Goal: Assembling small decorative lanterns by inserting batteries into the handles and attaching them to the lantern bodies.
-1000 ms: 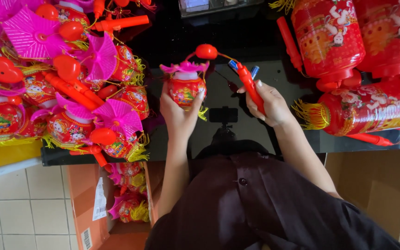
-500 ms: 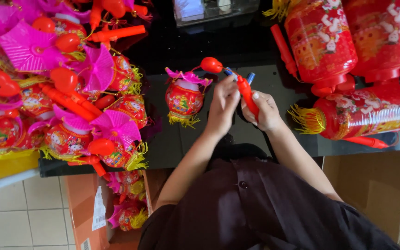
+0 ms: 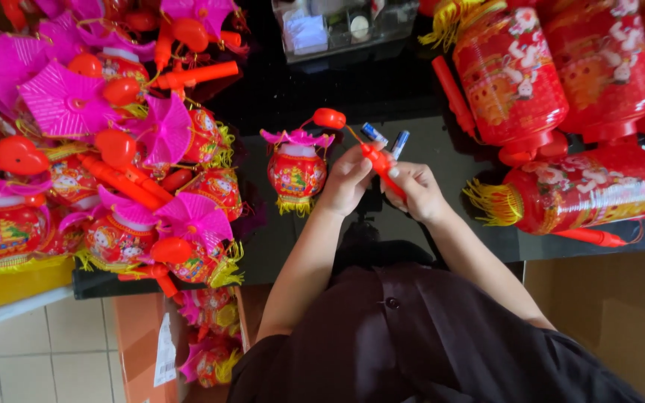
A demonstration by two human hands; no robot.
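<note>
right hand (image 3: 416, 190): curled around the red plastic handle stick (image 3: 380, 166), gripping at mid-length, thumb on top. left hand (image 3: 346, 181): fingers pressed together against the upper end of the same stick, pinching near the battery opening. two small batteries (image 3: 386, 138), blue and silver, protruding from the stick's upper end, just beyond the fingertips.

small red lantern (image 3: 297, 170) with pink petal top and yellow fringe: hanging just left of the left hand, above the dark tabletop (image 3: 442, 149), linked by a thin wire to a red bulb-shaped tip (image 3: 329, 118).

handling judgement: light, hollow plastic throughout; stick stiff but thin-walled, likely to flex or crack under hard squeeze. lantern body probably fragile, petals and fringe easily bent. best hold: on the stick, never on the wire or petals. batteries smooth, likely slippery, loose until seated.

further out: heap of similar pink-and-red lanterns (image 3: 113, 149) at left; large red cylindrical lanterns (image 3: 561, 97) at right; cardboard box (image 3: 195, 336) below the tabletop edge.
</note>
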